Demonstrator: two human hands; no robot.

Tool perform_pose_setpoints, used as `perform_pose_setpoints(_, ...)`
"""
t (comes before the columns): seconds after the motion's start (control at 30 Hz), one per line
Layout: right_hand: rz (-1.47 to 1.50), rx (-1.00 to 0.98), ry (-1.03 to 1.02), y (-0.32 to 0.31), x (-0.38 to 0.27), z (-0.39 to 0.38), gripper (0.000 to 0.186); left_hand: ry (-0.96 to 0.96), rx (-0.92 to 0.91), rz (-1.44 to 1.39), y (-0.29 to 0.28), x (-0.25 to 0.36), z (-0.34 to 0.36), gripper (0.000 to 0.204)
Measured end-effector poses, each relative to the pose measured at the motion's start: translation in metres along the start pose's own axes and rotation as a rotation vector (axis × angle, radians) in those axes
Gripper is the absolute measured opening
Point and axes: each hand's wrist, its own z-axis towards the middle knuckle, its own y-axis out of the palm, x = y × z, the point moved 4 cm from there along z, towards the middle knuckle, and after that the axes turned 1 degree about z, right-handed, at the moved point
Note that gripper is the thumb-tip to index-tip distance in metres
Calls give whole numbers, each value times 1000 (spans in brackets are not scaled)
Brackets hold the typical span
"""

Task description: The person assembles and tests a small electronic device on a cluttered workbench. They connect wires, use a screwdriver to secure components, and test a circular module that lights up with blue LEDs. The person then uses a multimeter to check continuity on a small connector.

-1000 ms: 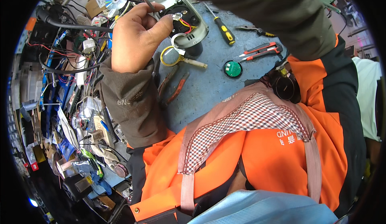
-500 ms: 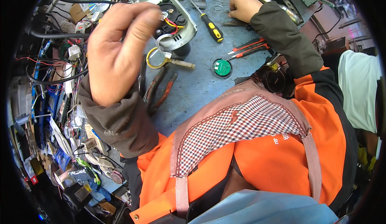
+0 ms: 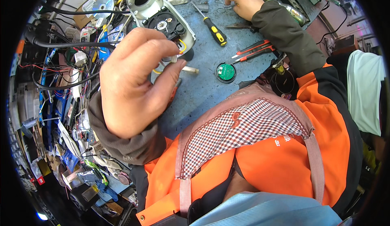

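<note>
My left hand [image 3: 138, 80] is curled, with thumb and forefinger closed on a small whitish connector [image 3: 172, 58]. A yellow wire [image 3: 183, 46] runs from beside those fingertips to a grey metal housing [image 3: 190, 31] with a black mechanism inside. Partly behind this hand lies a pale-handled tool [image 3: 191, 69]. At the far side of the bench my right hand [image 3: 247, 6] is bent, its fingertips hidden, right beside a ring-handled steel tool [image 3: 221, 10], scissors or a clamp. Below it lie dark-jawed pliers [image 3: 237, 25]. A yellow-black screwdriver [image 3: 214, 31] is between my hands.
A round green circuit board [image 3: 226, 72] in a black cup and red-black tweezers [image 3: 254, 51] lie on the blue bench [image 3: 195, 100]. Black cables [image 3: 81, 44] and crowded clutter fill the left. A grey bar-shaped tool [image 3: 294, 12] is at the far right.
My left hand has come nearer and to the right, the wire following it. My right hand has shifted slightly left and away, toward the ring-handled tool. The housing has turned a little.
</note>
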Motion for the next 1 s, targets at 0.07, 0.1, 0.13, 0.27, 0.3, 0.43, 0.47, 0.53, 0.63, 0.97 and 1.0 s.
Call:
perform_pose_setpoints(0.07, -20, -17, 43, 0, 10, 2, 26, 34, 2, 66, 3, 6, -2, 18)
perform_pose_setpoints(0.1, -29, -26, 65, 1, 16, 3, 26, 17, 26, 108, 5, 9, -2, 19)
perform_pose_setpoints(0.13, -27, -3, 47, 9, 26, 5, 29, 0, 49, 149, 8, 14, -2, 21)
perform_pose_setpoints(0.27, -59, -49, 30, 2, 11, 4, 36, -120, 177, 310, 21, 29, -9, 21)
perform_pose_setpoints(0.3, -44, -54, 20, 2, 11, 6, 34, -129, 196, 365, 22, 32, -10, 21)
perform_pose_setpoints(0.43, -55, -89, 40, 0, 15, 7, 26, -53, 270, 450, 38, 29, -13, 24)
perform_pose_setpoints(0.47, -60, -89, 51, 0, 14, 8, 24, -36, 290, 479, 43, 26, -16, 23)
perform_pose_setpoints(0.53, -68, -89, 72, 1, 9, 10, 20, 28, 291, 561, 48, 29, -17, 21)
perform_pose_setpoints(0.63, -62, -15, 88, 4, 15, 8, 19, 64, 279, 597, 54, 33, -18, 24)
perform_pose_setpoints(0.97, 41, 20, 154, 15, 24, 30, 17, 91, 376, 612, 63, 26, -25, 17)
perform_pose_setpoints(1.0, 77, 25, 146, 16, 25, 32, 17, 89, 396, 596, 64, 24, -26, 18)
